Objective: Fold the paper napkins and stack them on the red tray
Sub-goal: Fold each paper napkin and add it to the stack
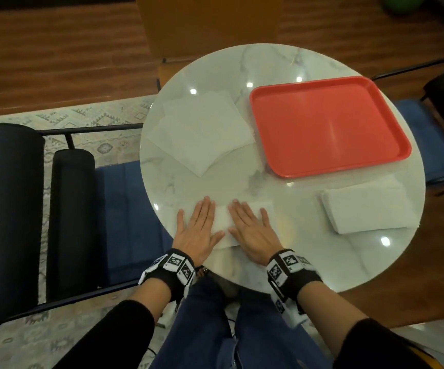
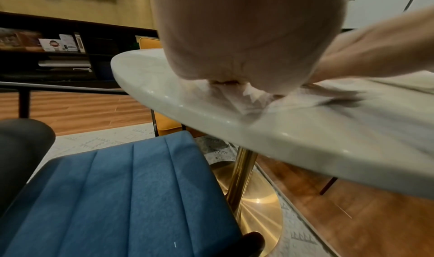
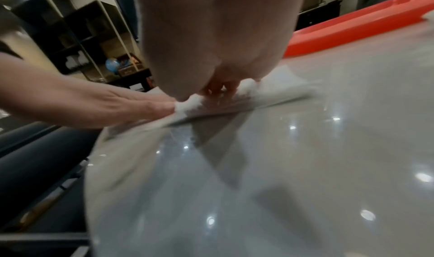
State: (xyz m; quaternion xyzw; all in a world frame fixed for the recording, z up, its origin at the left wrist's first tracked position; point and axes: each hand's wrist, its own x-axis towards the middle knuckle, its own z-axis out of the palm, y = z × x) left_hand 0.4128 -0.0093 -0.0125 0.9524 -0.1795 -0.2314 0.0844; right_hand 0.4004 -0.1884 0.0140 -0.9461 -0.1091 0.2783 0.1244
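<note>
A white folded napkin [image 1: 223, 222] lies near the front edge of the round marble table [image 1: 215, 182]. My left hand [image 1: 199, 227] and right hand [image 1: 250, 230] lie flat on it side by side, fingers straight, pressing it down. The red tray [image 1: 327, 126] sits bare at the back right; its rim [image 3: 352, 31] shows in the right wrist view. Unfolded napkins [image 1: 199, 131] lie spread at the back left. A stack of folded napkins [image 1: 367, 206] rests on the table at the right, in front of the tray. Both wrist views show the palm on the napkin [image 2: 249, 101] [image 3: 277, 86].
A blue cushioned chair [image 2: 117, 196] stands left of the table, with black bolsters [image 1: 10, 209] beyond it. Another blue seat [image 1: 428, 134] is at the right. The table's gold pedestal [image 2: 244, 183] stands on a patterned rug.
</note>
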